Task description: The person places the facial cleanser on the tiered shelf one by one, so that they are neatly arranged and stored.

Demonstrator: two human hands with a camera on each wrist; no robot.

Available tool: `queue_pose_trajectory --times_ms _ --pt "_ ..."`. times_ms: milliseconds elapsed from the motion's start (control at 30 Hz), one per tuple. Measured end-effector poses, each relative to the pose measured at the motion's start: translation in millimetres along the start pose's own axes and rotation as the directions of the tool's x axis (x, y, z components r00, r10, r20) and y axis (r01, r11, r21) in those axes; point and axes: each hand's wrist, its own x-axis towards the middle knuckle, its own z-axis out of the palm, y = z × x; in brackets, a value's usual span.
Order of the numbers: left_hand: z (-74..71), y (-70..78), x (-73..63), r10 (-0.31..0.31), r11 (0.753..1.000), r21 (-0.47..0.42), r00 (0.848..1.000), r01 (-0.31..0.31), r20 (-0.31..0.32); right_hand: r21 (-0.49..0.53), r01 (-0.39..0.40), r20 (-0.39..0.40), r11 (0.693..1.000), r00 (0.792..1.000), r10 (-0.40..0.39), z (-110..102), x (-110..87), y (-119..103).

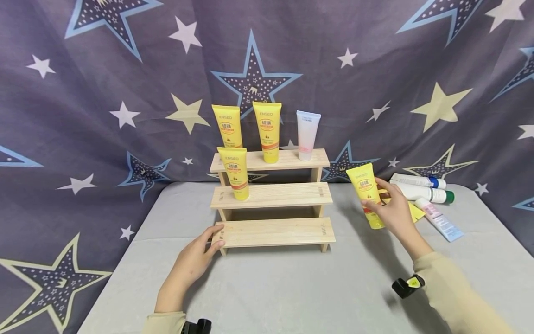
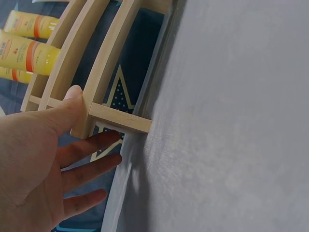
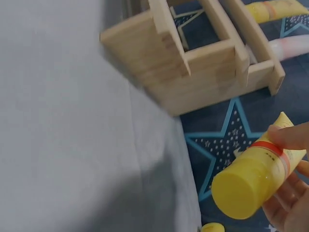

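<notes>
At the left end of the lowest tier of a three-tier wooden stand (image 1: 271, 232), my left hand (image 1: 193, 260) holds the board's end between thumb and index finger; the other fingers spread beside it in the left wrist view. Right of the stand, my right hand (image 1: 394, 208) grips a yellow squeeze tube (image 1: 362, 180), cap down and slightly tilted, above the table. Two yellow tubes (image 1: 267, 132) and a white-and-pink tube (image 1: 308, 134) stand on the top tier. Another yellow tube (image 1: 235, 174) stands at the middle tier's left, partly covering one behind it.
Beyond my right hand lie a white tube with a green cap (image 1: 421, 192), one with a blue cap (image 1: 413, 179) and a pink-and-blue tube (image 1: 440, 220). Something yellow (image 1: 416, 212) lies partly hidden behind the hand. A star-patterned curtain (image 1: 146, 83) hangs behind the grey-covered table (image 1: 283, 287).
</notes>
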Motion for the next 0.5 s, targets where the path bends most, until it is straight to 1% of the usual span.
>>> queue_pose_trajectory --times_ms 100,333,500 --pt "0.1 0.2 -0.2 -0.001 1.0 -0.006 1.0 0.001 0.001 0.033 0.012 -0.035 0.999 0.999 -0.011 1 -5.3 -7" --pt "0.8 -0.7 0.5 0.003 1.0 -0.009 1.0 -0.003 0.0 0.127 0.087 -0.122 0.988 0.99 -0.072 8 -17.4 -21" --pt "0.9 -1.7 1.1 0.01 1.0 -0.002 1.0 -0.01 -0.004 0.184 0.117 -0.155 0.976 0.984 -0.089 13 -25.4 -34"
